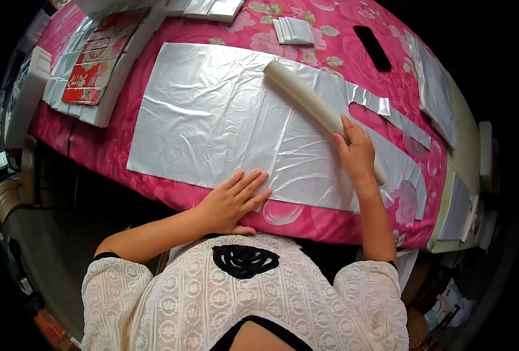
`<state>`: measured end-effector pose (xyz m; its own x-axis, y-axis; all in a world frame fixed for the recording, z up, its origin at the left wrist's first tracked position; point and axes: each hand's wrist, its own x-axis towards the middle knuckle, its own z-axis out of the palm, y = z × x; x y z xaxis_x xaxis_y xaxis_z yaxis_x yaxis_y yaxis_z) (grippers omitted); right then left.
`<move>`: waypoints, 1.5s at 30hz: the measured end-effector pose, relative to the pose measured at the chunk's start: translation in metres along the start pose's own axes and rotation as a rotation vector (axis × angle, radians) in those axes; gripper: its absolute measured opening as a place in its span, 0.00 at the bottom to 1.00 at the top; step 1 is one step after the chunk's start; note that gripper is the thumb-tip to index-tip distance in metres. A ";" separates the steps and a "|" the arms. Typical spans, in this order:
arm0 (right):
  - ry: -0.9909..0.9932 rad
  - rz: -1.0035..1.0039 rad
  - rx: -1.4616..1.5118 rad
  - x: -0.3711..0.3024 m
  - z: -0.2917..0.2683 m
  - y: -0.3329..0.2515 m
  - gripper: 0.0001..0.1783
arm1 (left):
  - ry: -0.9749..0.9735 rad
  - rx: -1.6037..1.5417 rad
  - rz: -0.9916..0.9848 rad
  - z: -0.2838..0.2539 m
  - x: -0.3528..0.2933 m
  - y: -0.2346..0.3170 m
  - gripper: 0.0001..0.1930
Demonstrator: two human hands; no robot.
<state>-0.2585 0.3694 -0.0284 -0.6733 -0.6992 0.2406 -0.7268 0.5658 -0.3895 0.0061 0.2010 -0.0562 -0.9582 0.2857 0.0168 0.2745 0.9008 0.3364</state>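
A large silvery-white plastic bag (207, 105) lies spread on the table, wrinkled, with cut-out handle straps at its right end. My left hand (236, 196) rests flat on the bag's near edge, fingers stretched out and holding nothing. Lying slantwise across the bag is a pale cream roller tube (303, 93), its far end toward the middle of the table. My right hand (356, 149) grips the tube near its lower right part, fingers curled over it; the palm side is hidden. The tube touches or lies just above the bag; I cannot tell which.
A pink flowered cloth (283, 213) covers the table. Stacks of folded white bags (110, 88) with a red packet (104, 58) stand at the far left. At the back lie a small folded stack (293, 30) and a black phone (372, 48). More flat bags (432, 88) lie at the right.
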 end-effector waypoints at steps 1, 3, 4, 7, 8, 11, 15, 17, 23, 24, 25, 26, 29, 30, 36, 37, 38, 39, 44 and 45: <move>0.050 0.098 -0.026 0.004 -0.006 0.016 0.24 | -0.003 0.003 0.001 0.000 0.001 0.000 0.44; 0.043 0.280 0.073 0.007 -0.020 0.034 0.23 | 0.002 0.001 -0.002 0.001 0.000 0.002 0.44; 0.035 0.370 0.125 0.007 -0.022 0.035 0.23 | 0.004 -0.004 -0.007 0.002 -0.001 0.002 0.44; -0.085 0.121 0.157 -0.015 -0.027 0.002 0.24 | 0.023 0.013 -0.027 0.006 -0.001 0.008 0.44; -0.141 0.014 0.164 -0.022 -0.025 -0.019 0.24 | 0.027 0.025 -0.037 0.008 -0.001 0.011 0.45; -0.289 -0.250 0.205 -0.037 -0.006 -0.057 0.26 | 0.017 0.007 -0.069 0.013 0.000 0.019 0.44; -0.296 -0.394 0.232 -0.017 0.012 -0.075 0.26 | 0.045 0.017 -0.101 0.020 -0.001 0.025 0.41; -0.260 -0.410 0.210 0.014 0.022 -0.071 0.26 | 0.043 0.050 -0.107 0.020 -0.001 0.028 0.41; -0.157 -0.318 0.094 0.112 0.051 -0.027 0.27 | 0.034 -0.069 -0.045 0.010 -0.001 0.023 0.37; -0.079 -0.335 0.022 0.119 0.053 -0.022 0.27 | 0.029 -0.106 -0.017 0.007 -0.001 0.021 0.37; -0.004 -0.354 -0.047 0.121 0.054 -0.024 0.26 | 0.076 -0.122 0.003 0.009 -0.004 0.017 0.36; 0.057 -0.384 -0.045 0.117 0.055 -0.026 0.26 | 0.123 -0.138 0.025 0.011 -0.009 0.012 0.34; 0.046 -0.500 0.061 0.085 0.043 -0.043 0.26 | 0.226 -0.148 0.066 0.015 -0.024 0.001 0.30; -0.088 -0.561 0.162 0.066 0.036 -0.053 0.27 | 0.261 -0.145 0.071 0.016 -0.029 0.000 0.29; -0.492 -0.607 0.357 -0.031 0.030 -0.080 0.30 | 0.340 -0.029 0.159 0.006 -0.027 -0.006 0.14; -0.469 -0.610 0.338 -0.035 0.031 -0.080 0.30 | 0.348 -0.034 0.169 0.003 -0.024 -0.006 0.13; -0.430 -0.614 0.339 -0.036 0.032 -0.081 0.29 | 0.389 -0.134 0.148 0.000 -0.021 -0.006 0.12; -0.391 -0.618 0.339 -0.036 0.034 -0.081 0.28 | 0.428 -0.234 0.126 -0.003 -0.017 -0.005 0.12; -0.221 -0.536 0.387 -0.036 0.048 -0.078 0.21 | 0.543 -0.438 0.168 -0.027 0.002 -0.017 0.21; -0.197 -0.511 0.409 -0.034 0.048 -0.078 0.19 | 0.467 -0.419 0.150 -0.035 0.006 -0.020 0.32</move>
<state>-0.1723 0.3284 -0.0491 -0.1941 -0.9229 0.3326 -0.8107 -0.0400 -0.5841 -0.0086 0.1730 -0.0298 -0.8721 0.1410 0.4686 0.4439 0.6308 0.6364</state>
